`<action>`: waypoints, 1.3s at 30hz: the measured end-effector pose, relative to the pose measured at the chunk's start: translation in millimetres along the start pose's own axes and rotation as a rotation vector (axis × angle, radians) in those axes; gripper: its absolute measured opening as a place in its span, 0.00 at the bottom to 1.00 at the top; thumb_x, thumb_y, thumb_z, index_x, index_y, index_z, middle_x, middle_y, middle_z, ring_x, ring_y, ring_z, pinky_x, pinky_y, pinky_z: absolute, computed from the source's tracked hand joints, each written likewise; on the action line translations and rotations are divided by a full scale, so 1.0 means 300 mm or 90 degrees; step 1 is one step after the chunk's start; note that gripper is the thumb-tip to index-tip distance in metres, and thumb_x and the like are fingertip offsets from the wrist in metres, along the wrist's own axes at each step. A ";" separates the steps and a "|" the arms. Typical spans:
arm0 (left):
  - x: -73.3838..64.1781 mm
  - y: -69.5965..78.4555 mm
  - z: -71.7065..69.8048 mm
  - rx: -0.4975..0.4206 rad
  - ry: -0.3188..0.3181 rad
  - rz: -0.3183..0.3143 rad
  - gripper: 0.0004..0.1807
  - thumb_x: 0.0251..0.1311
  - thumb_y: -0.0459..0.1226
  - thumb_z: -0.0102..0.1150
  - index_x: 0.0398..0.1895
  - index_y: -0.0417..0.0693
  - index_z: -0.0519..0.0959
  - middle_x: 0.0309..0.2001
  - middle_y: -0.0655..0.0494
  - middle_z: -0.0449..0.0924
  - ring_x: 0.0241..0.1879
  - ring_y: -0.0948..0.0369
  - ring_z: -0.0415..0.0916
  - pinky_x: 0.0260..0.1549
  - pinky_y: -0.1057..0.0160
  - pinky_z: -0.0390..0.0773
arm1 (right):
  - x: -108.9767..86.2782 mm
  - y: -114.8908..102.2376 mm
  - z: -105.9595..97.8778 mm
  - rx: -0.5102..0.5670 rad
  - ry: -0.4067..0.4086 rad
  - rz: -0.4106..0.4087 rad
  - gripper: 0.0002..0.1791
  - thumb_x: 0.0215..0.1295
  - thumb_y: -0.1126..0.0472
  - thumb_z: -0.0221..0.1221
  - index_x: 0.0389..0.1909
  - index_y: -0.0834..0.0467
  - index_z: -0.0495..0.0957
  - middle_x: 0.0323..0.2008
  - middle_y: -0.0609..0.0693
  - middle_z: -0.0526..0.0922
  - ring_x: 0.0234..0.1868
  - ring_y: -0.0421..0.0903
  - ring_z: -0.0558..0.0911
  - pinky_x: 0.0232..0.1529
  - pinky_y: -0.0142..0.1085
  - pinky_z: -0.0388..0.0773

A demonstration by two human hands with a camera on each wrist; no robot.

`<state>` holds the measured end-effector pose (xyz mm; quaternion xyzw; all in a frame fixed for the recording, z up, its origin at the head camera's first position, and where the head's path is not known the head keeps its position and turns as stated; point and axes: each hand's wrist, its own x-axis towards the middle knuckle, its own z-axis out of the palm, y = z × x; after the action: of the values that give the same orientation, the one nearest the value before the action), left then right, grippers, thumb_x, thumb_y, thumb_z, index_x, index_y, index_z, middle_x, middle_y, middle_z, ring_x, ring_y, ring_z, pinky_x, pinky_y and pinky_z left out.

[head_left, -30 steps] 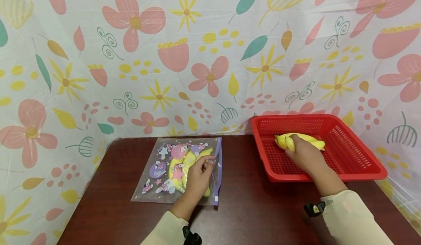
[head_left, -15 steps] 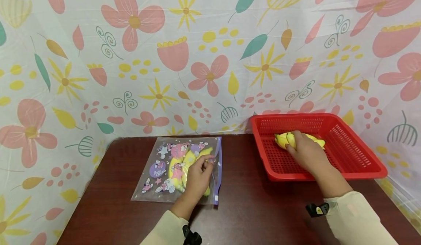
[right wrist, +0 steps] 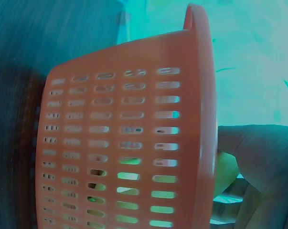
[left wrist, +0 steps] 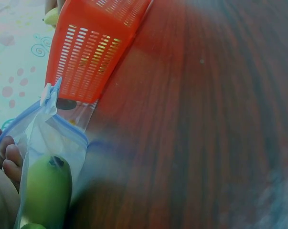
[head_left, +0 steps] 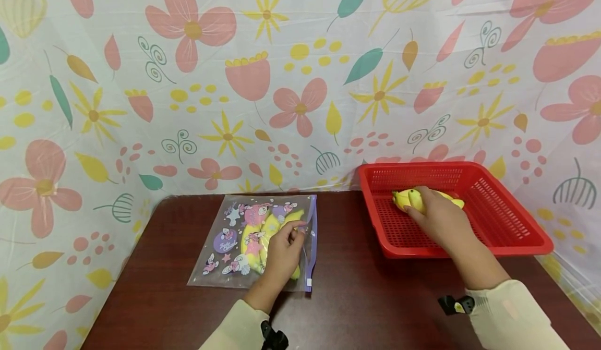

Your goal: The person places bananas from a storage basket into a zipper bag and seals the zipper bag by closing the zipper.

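Note:
A clear zip bag with purple and pink cartoon prints lies flat on the left, several yellow bananas inside it. My left hand pinches the bag near its purple zip edge. In the left wrist view the bag's mouth stands raised beside the fingers, and a greenish banana shows inside. Over the red basket, my right hand grips a banana from above. Other bananas lie under and beside it, partly hidden. Basket wall covers most of them in the right wrist view.
Everything stands on a dark brown table. Behind it hangs a flower-printed cloth, close to the far rim of the basket. The slotted basket sides rise around the right hand. A white slider sits at the zip's near end.
My right hand has shifted slightly, and its thumb now lies along the near side of the banana, whose tip has turned upward. The left hand and bag stay put.

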<state>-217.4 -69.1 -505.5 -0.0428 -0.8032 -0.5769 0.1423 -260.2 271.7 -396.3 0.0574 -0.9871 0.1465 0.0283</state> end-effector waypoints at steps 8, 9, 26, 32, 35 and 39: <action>0.000 -0.003 0.001 0.004 0.001 0.002 0.13 0.67 0.34 0.56 0.50 0.49 0.85 0.20 0.62 0.69 0.16 0.71 0.60 0.18 0.71 0.63 | -0.018 -0.020 -0.021 0.012 0.030 0.019 0.37 0.63 0.42 0.65 0.61 0.65 0.67 0.42 0.66 0.80 0.36 0.58 0.79 0.34 0.53 0.81; 0.000 -0.003 0.001 0.005 0.002 0.003 0.13 0.66 0.34 0.56 0.50 0.49 0.85 0.20 0.62 0.69 0.16 0.71 0.60 0.18 0.71 0.63 | -0.020 -0.024 -0.023 0.016 0.038 0.020 0.37 0.64 0.42 0.65 0.60 0.65 0.67 0.41 0.65 0.80 0.35 0.58 0.79 0.32 0.51 0.81; 0.003 -0.002 0.002 0.011 0.007 -0.004 0.13 0.66 0.34 0.57 0.50 0.49 0.85 0.21 0.63 0.70 0.17 0.72 0.61 0.18 0.71 0.64 | -0.070 -0.087 -0.047 0.140 0.175 0.044 0.41 0.70 0.36 0.55 0.68 0.65 0.61 0.46 0.66 0.80 0.39 0.59 0.81 0.39 0.55 0.84; 0.002 0.002 0.001 0.005 0.012 -0.010 0.12 0.66 0.34 0.57 0.49 0.54 0.85 0.21 0.62 0.70 0.17 0.71 0.62 0.18 0.71 0.65 | -0.074 -0.110 -0.043 0.203 0.212 0.037 0.39 0.71 0.38 0.55 0.68 0.63 0.60 0.47 0.66 0.79 0.41 0.61 0.83 0.40 0.55 0.85; 0.002 0.005 0.000 0.004 0.014 -0.009 0.12 0.66 0.34 0.57 0.48 0.56 0.85 0.21 0.62 0.70 0.17 0.71 0.62 0.18 0.71 0.65 | -0.077 -0.130 -0.045 0.228 0.220 0.031 0.38 0.71 0.39 0.55 0.69 0.62 0.60 0.48 0.65 0.79 0.42 0.59 0.83 0.40 0.54 0.86; 0.001 0.006 0.000 0.003 0.018 -0.006 0.12 0.66 0.35 0.58 0.49 0.56 0.85 0.21 0.62 0.70 0.17 0.71 0.62 0.18 0.71 0.65 | -0.085 -0.159 -0.045 0.242 0.235 0.019 0.36 0.72 0.41 0.56 0.68 0.60 0.60 0.48 0.62 0.79 0.42 0.55 0.81 0.36 0.34 0.84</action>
<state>-217.3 -68.4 -503.7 -0.0310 -0.8028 -0.5759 0.1510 -228.4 233.1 -371.7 0.0194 -0.9206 0.3381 0.1945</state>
